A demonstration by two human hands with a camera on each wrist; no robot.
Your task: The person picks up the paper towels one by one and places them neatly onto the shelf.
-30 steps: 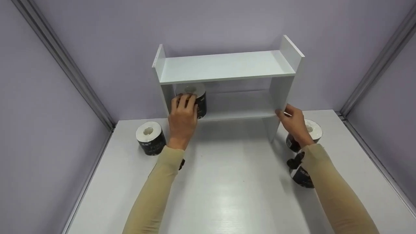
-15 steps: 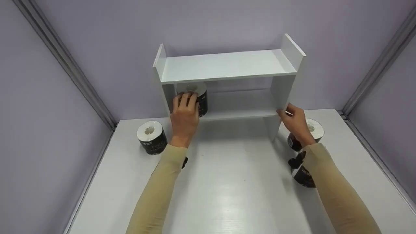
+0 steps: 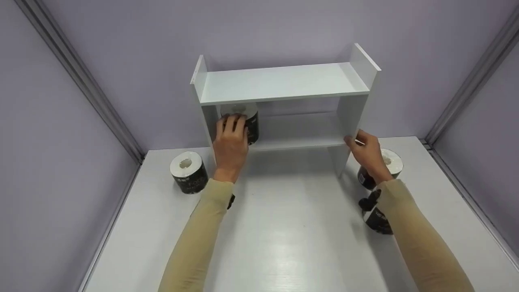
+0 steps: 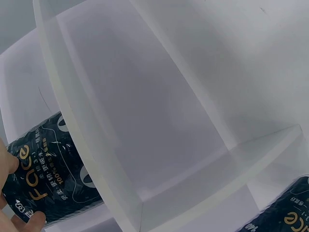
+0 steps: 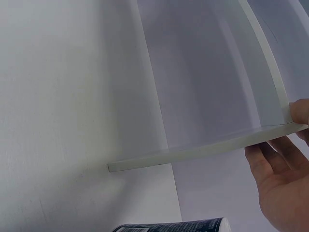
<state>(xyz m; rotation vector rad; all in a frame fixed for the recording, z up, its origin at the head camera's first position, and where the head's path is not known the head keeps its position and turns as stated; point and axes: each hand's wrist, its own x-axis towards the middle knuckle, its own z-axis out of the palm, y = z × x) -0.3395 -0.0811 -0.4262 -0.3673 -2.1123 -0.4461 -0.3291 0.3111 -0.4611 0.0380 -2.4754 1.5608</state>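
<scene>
My left hand (image 3: 230, 147) grips a toilet roll (image 3: 252, 129) in a black printed wrapper, which stands upright at the left end of the middle shelf. In the left wrist view the fingers and thumb curl round the wrapped roll (image 4: 53, 174). The white two-tier shelf unit (image 3: 284, 83) stands against the back wall. On its right side, my right hand (image 3: 366, 154) pinches the side panel near the middle shelf, thumb in front and fingers on the outer face, as the right wrist view shows with the panel (image 5: 212, 149).
Another toilet roll (image 3: 189, 172) stands left of the shelf unit on the white table (image 3: 279, 243). Two more stand at the right, a rear roll (image 3: 392, 162) and a front roll (image 3: 377, 221), both partly hidden by my right arm. Walls enclose the table's back and sides.
The left hand and its roll have shifted very slightly to the right since a second ago. The right hand keeps its hold on the panel.
</scene>
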